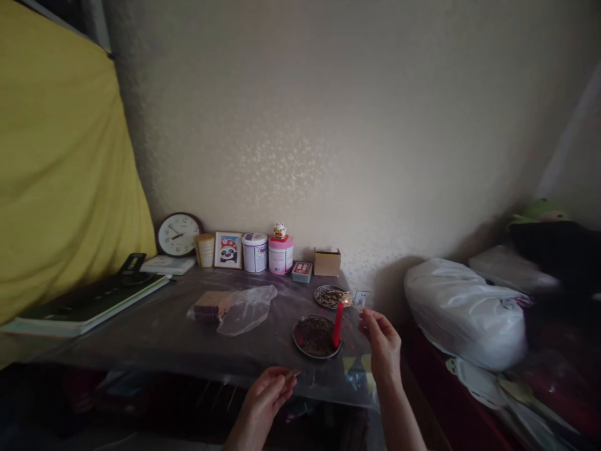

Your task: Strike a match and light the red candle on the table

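A red candle (337, 324) stands, slightly tilted, at the right side of a round metal dish (315, 354) with a dark, burnt-looking surface. My right hand (384, 341) pinches a thin match, its small bright flame (346, 302) close beside the candle's top. Whether the wick itself burns I cannot tell. Lower down, at the table's front edge, my left hand (267, 394) has its fingers closed on a small, flat brown piece (292, 374), mostly hidden by the fingers. Behind the candle, a second metal dish (323, 295) holds many thin sticks that look like used matches.
On the plastic-covered table (154, 338) lie a brown pack (213, 305) in clear plastic and a green-black case (89, 300). A clock (179, 234), picture frame (228, 250), tins (255, 253) and small carton (327, 262) line the wall. White bags (464, 313) sit right.
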`<move>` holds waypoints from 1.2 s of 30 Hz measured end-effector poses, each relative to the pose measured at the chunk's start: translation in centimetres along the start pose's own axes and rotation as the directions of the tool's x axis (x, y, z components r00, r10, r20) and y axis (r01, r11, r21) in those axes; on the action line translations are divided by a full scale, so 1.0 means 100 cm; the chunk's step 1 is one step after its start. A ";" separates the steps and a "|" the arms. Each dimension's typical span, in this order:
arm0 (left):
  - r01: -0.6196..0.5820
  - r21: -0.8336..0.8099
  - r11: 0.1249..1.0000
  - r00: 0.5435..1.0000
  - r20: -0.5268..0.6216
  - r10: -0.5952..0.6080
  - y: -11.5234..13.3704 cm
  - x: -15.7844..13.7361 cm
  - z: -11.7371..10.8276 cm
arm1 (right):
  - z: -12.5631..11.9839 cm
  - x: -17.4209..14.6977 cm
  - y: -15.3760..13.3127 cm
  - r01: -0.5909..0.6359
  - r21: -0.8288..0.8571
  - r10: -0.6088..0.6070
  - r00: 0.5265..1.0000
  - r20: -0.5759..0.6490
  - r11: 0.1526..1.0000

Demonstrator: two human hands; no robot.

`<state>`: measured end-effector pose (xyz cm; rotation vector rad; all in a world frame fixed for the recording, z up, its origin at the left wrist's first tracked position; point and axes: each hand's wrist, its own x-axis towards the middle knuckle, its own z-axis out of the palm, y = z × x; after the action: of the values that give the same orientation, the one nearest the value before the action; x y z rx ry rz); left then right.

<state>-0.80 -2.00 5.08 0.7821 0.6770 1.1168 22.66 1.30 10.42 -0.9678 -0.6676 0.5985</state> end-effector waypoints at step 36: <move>0.017 0.007 1.000 1.000 0.018 -0.017 -0.007 0.008 -0.007 | 0.007 0.004 0.006 0.028 -0.075 -0.028 1.000 0.008 0.997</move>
<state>-0.74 -1.31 4.00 0.7904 0.6714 1.0909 22.30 2.18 10.28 -1.0253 -0.7127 0.5554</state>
